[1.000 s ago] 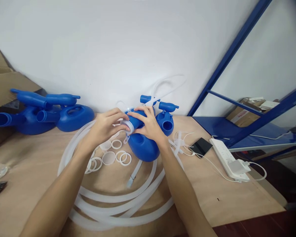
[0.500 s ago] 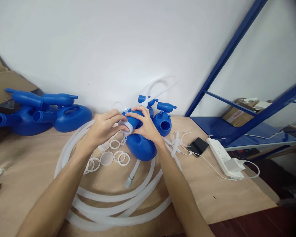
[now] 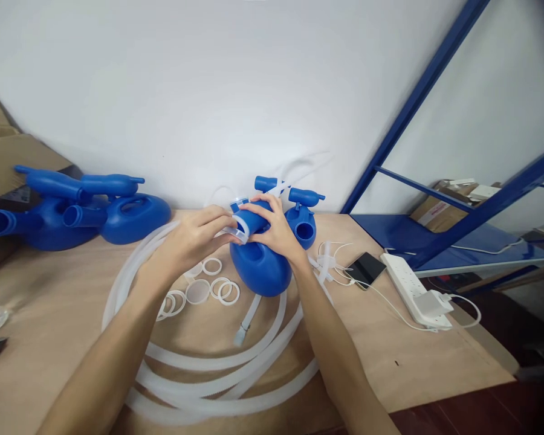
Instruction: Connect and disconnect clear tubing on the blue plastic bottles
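A blue bottle [image 3: 263,272] rests on the table with its neck tilted up to the left. My right hand [image 3: 274,226] wraps round the neck from above. My left hand [image 3: 204,232] pinches a translucent white cap [image 3: 241,234] at the neck's mouth; the cap sits askew, with part of the blue opening showing. Below my left hand lie white rings [image 3: 229,292] and a translucent disc [image 3: 197,291]. A coil of translucent hose [image 3: 194,362] circles them.
Blue bottles [image 3: 133,217] and a cardboard box [image 3: 22,163] are at the left. More blue parts [image 3: 304,229] stand behind my right hand. A phone [image 3: 366,269], cables and a power strip [image 3: 412,290] lie at the right, beside a blue shelf frame [image 3: 417,109].
The cap has tipped away from the bottle's mouth, which now shows a gap. My left hand has moved slightly right with it. The thin tube behind has shifted.
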The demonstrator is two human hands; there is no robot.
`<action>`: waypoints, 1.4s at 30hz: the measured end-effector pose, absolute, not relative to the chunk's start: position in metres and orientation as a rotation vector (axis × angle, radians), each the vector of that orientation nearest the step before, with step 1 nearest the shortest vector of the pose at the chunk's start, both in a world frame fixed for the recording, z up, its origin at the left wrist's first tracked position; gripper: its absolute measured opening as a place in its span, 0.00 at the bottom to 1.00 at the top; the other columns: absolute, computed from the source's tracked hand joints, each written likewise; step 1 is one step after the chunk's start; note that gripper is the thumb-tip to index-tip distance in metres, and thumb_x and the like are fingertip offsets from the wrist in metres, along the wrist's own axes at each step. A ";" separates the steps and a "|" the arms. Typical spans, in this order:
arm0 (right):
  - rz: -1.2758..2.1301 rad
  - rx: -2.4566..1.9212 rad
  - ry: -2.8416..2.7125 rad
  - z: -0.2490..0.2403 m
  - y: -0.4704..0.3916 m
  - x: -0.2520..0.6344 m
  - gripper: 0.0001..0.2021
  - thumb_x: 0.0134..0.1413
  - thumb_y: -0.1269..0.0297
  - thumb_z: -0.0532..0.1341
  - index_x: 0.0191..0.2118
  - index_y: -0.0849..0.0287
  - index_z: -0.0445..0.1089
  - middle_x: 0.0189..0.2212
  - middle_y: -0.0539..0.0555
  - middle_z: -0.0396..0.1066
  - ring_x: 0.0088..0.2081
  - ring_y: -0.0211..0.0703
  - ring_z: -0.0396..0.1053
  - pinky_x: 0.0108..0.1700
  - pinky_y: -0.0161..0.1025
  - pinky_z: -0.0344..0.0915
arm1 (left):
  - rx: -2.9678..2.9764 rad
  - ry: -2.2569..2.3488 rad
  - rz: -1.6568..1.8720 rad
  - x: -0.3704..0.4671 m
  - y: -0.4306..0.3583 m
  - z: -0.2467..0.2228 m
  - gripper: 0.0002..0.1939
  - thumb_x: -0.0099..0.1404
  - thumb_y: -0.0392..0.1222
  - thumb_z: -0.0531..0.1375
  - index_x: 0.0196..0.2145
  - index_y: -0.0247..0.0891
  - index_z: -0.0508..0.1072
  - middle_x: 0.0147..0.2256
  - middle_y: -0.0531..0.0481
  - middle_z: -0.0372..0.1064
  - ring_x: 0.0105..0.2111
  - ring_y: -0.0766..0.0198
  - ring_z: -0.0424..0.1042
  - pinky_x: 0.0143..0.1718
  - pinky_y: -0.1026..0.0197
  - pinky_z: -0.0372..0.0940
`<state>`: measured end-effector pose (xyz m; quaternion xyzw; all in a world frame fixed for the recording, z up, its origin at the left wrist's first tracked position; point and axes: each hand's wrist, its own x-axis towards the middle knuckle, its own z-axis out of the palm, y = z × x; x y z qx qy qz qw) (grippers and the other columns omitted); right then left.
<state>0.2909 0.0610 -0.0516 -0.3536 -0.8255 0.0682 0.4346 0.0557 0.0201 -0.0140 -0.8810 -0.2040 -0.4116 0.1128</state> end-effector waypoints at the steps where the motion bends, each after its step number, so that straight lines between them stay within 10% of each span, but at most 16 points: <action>1: 0.171 -0.869 -2.075 -0.051 0.060 0.291 0.31 0.47 0.60 0.78 0.59 0.44 0.75 0.60 0.55 0.64 0.66 0.58 0.58 0.73 0.59 0.54 | -2.658 -0.663 -1.172 0.054 0.017 -0.008 0.08 0.74 0.45 0.63 0.41 0.38 0.75 0.38 0.47 0.77 0.36 0.61 0.77 0.39 0.62 0.70; 10: 0.195 -0.907 -2.015 -0.051 0.059 0.296 0.33 0.48 0.54 0.77 0.61 0.43 0.73 0.62 0.56 0.61 0.68 0.59 0.57 0.74 0.58 0.52 | -3.129 -1.405 -0.702 -0.001 0.030 -0.004 0.15 0.60 0.55 0.70 0.39 0.44 0.80 0.33 0.50 0.81 0.29 0.55 0.79 0.27 0.61 0.70; 17: 0.103 -0.956 -2.109 -0.050 0.054 0.286 0.32 0.53 0.57 0.75 0.64 0.42 0.71 0.63 0.56 0.61 0.69 0.59 0.55 0.73 0.61 0.53 | -3.082 -1.251 -0.898 0.035 0.021 -0.001 0.21 0.69 0.62 0.62 0.45 0.42 0.80 0.44 0.47 0.81 0.42 0.54 0.79 0.42 0.58 0.72; 42: 0.039 -1.017 -2.090 -0.049 0.052 0.290 0.33 0.48 0.66 0.71 0.62 0.42 0.71 0.63 0.55 0.60 0.68 0.62 0.54 0.72 0.65 0.54 | -3.133 -1.260 -1.100 0.054 0.019 -0.006 0.06 0.57 0.40 0.61 0.25 0.39 0.69 0.25 0.55 0.70 0.26 0.66 0.68 0.29 0.64 0.63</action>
